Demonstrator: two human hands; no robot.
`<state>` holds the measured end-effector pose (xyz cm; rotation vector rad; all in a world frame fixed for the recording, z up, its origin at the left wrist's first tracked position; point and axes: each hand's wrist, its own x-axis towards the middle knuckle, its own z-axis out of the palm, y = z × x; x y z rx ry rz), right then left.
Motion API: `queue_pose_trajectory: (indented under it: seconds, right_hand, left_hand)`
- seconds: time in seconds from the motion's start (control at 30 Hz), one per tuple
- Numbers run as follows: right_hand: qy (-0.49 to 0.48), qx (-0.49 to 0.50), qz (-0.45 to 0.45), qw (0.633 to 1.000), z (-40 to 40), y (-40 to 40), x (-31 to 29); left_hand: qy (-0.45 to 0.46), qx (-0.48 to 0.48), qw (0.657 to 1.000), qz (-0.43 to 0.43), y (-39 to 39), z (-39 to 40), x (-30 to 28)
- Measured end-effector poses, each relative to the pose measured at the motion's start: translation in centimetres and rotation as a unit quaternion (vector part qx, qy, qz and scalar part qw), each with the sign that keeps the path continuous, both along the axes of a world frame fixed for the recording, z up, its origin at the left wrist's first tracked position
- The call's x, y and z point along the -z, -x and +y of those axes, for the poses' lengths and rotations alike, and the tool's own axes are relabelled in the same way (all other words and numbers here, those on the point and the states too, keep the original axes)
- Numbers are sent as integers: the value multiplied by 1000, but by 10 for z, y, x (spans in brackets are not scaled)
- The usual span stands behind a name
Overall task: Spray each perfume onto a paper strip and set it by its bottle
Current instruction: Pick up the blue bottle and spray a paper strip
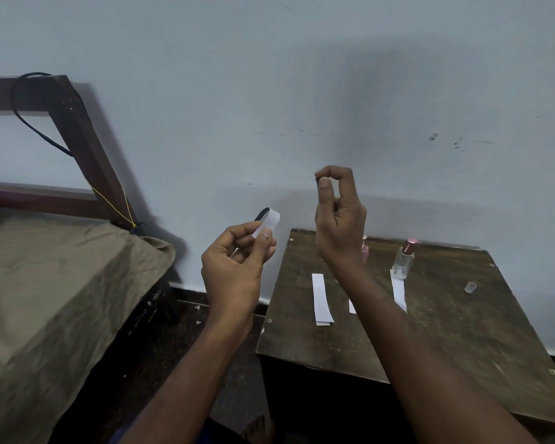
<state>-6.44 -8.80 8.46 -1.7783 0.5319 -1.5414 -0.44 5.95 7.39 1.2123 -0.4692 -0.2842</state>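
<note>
Two hands raised, left (237, 267) pinching paper strip (267, 221), right (338, 213) pinching small dark object (318, 181)

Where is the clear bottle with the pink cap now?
The clear bottle stands upright near the wooden table's back edge, right of the right hand, touching a paper strip.

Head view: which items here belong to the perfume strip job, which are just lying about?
Job:
- paper strip pinched in left hand
- small dark item, only partly visible, pinched in right hand
- clear bottle with strip by it
- pink bottle, mostly hidden
- spare strip
- clear cap

Lying about:
- bed
- black cord
</note>
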Motion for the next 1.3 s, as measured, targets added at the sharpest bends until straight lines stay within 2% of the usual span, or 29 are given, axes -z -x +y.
queue_pose_trajectory:
  seconds: [0.27, 0.47, 0.77, 0.87, 0.93, 0.97, 1.0, 1.07, 1.1, 1.13, 1.2, 1.3]
  right_hand:
    - [10, -16, 27, 999, 1, 0, 3]
    - [39, 0, 5, 999, 3, 1, 0]
    - [-41, 14, 35, 998, -9, 15, 4]
    - [-48, -4, 62, 997, -11, 29, 3]
    - [-49, -22, 79, 995, -13, 43, 1]
    - [-48, -23, 88, 995, -15, 51, 0]
    - [-50, -23, 97, 994, -17, 60, -1]
    - [-62, -18, 117, 991, -21, 80, -2]
    - [-71, -14, 130, 989, -24, 90, -2]
    - [-84, -11, 147, 985, -28, 102, -1]
    - [-116, -4, 185, 976, -37, 124, 2]
    - [-165, 29, 228, 959, -52, 156, 5]
  left_hand:
    - [-10, 18, 1000, -15, 2, -2, -1]
    - [-10, 17, 1000, -19, 0, -2, -1]
    - [-10, 5, 1000, -10, -3, -6, 3]
    - [45, 77, 996, 27, -13, -4, -4]
    - [123, 180, 974, 68, -23, 1, -10]
    - [129, 209, 966, 83, -29, 1, -11]
    - [100, 239, 965, 53, -34, -2, -6]
    - [-138, 185, 971, -60, -50, -10, 8]
    - [-241, 104, 958, -111, -55, -13, 11]
    - [-273, 58, 952, -128, -59, -15, 15]
    - [-218, 36, 971, -90, -59, -14, 17]
    - [-211, 61, 966, -137, -39, -19, 13]
